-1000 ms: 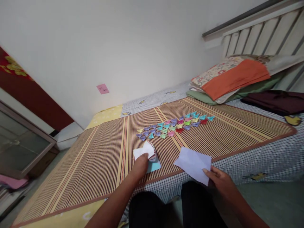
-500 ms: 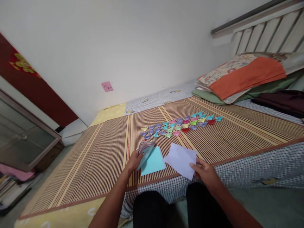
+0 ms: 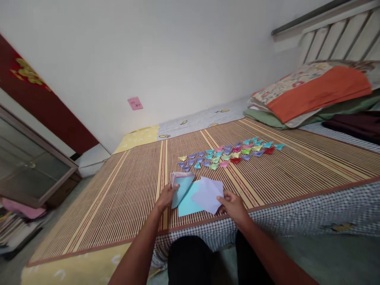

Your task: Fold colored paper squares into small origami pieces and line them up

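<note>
My left hand (image 3: 168, 196) grips a stack of paper sheets (image 3: 183, 183), its pale blue top sheet curling up at the edges. Pinched at its right edge by my right hand (image 3: 231, 205) is lavender paper (image 3: 210, 194), seemingly more than one sheet. It overlaps a turquoise sheet (image 3: 187, 205) that lies on the striped mat (image 3: 133, 198). Beyond the papers, several small folded paper pieces (image 3: 225, 157) in purple, turquoise, green, yellow, pink and red sit in slanting rows.
Pillows with an orange band (image 3: 323, 91) are piled at the back right beside dark folded cloth (image 3: 353, 126). A checked bedsheet (image 3: 267, 221) hangs over the near edge. A glass-fronted cabinet (image 3: 32, 166) stands at left. A white wall (image 3: 190, 59) rises behind.
My right hand has brought the lavender paper left, so it now covers part of the turquoise sheet. The stack in my left hand has tipped, showing more of its pale blue face.
</note>
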Motion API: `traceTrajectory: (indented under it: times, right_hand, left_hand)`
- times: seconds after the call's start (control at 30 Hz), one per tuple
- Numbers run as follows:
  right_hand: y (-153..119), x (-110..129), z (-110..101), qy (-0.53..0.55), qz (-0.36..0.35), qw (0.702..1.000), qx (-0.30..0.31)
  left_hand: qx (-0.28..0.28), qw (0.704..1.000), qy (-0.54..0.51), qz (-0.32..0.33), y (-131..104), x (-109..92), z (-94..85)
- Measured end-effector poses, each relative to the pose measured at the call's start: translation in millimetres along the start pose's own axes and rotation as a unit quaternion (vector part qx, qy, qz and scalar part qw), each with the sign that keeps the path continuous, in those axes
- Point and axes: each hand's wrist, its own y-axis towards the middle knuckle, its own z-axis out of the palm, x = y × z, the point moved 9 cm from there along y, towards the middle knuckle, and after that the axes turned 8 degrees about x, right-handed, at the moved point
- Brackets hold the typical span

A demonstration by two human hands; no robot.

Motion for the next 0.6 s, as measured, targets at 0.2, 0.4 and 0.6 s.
traceTrajectory:
  times: [0.2,0.4,0.6]
  right_hand:
    - [12,-7,25,-0.001,0.032,0.999,0.010]
    - [11,-9,-2,0.022,0.039,0.998,-0.044]
    - [-3,-14,-44,0.041,0.035,0.994,-0.091]
  left_hand:
    - [-0.021,1.000,0.020,0.010,-2,-5,2.1]
    - [-0.031,0.998,0.044,0.024,-7,-14,3.5]
    - [-0.022,0.997,0.059,0.035,-10,-24,8.6]
